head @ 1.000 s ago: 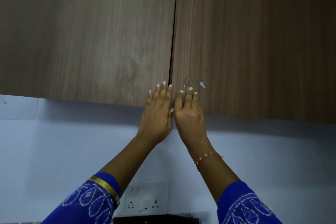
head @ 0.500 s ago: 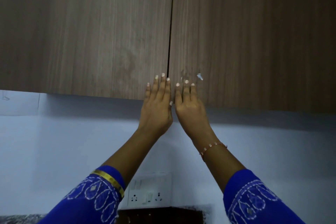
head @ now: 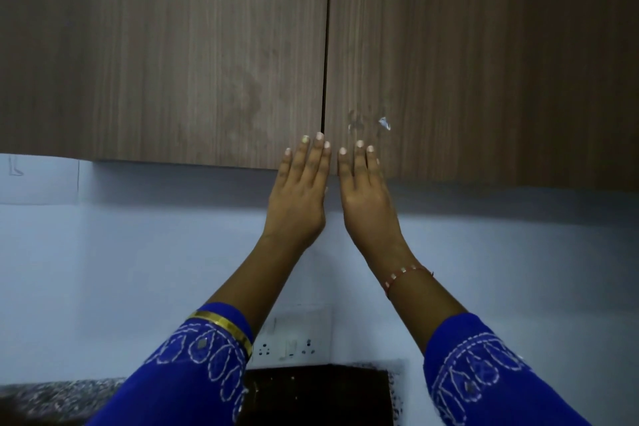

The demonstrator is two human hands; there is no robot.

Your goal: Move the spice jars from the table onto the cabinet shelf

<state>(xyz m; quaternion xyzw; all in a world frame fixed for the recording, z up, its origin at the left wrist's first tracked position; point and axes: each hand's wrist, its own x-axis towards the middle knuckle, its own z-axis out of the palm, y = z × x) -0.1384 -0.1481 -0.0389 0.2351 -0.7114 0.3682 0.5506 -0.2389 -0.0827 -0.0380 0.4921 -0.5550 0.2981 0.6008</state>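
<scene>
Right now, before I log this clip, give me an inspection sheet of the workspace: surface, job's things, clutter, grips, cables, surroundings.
Surface: a strip of speckled counter at the bottom left; a dark panel beside it.
Job's things: no spice jars seen; both cabinet doors, left door and right door, are closed, so the shelf is hidden.
Clutter: a small pale scrap stuck on the right door.
Grips: left hand and right hand are flat and open, fingers laid on the doors' lower edges either side of the seam; neither holds anything.
Cables: nothing seen.
Surroundings: pale wall with a socket plate below the cabinet.
</scene>
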